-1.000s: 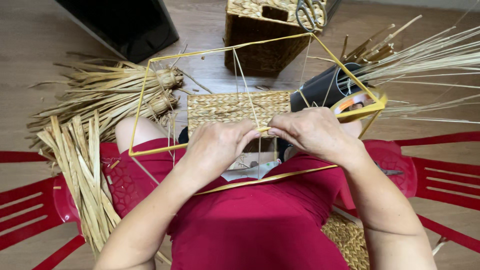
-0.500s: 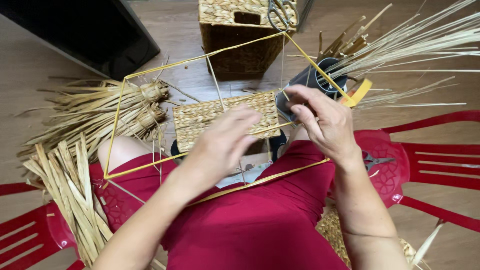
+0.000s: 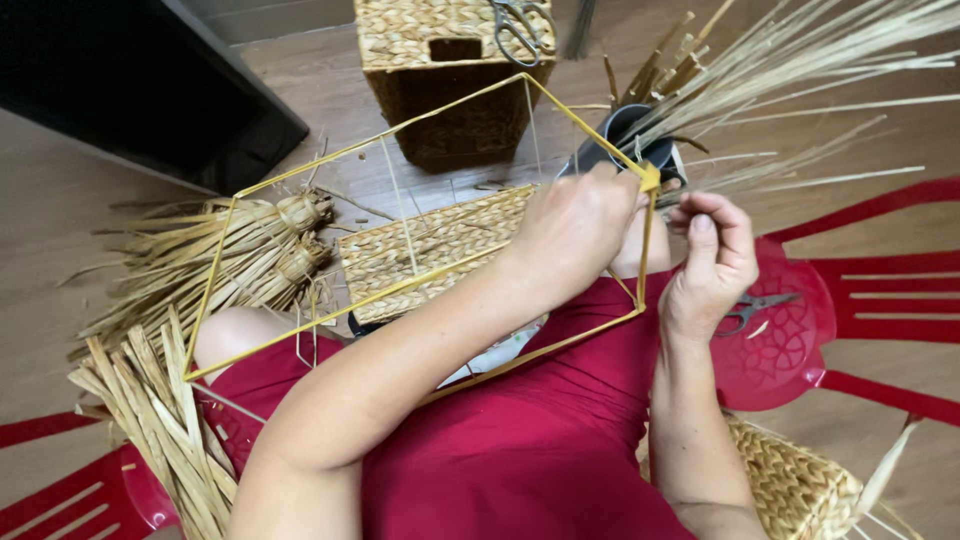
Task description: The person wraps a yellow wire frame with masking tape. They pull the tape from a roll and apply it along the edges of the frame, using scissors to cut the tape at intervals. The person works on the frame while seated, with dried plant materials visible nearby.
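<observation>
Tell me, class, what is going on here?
A seated person in red holds a yellow wire frame over the lap. The left hand grips its far right corner, and the right hand pinches a strand beside that corner. A partly woven panel sits inside the frame. Bundles of dried straw, a woven basket and scissors on a red stool lie around.

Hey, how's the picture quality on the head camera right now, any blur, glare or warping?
Head view: even, soft light, no glare; left hand and right hand fairly sharp at the yellow wire frame; straw stalks slightly soft toward the edge; wide-lens bending at the borders.
</observation>
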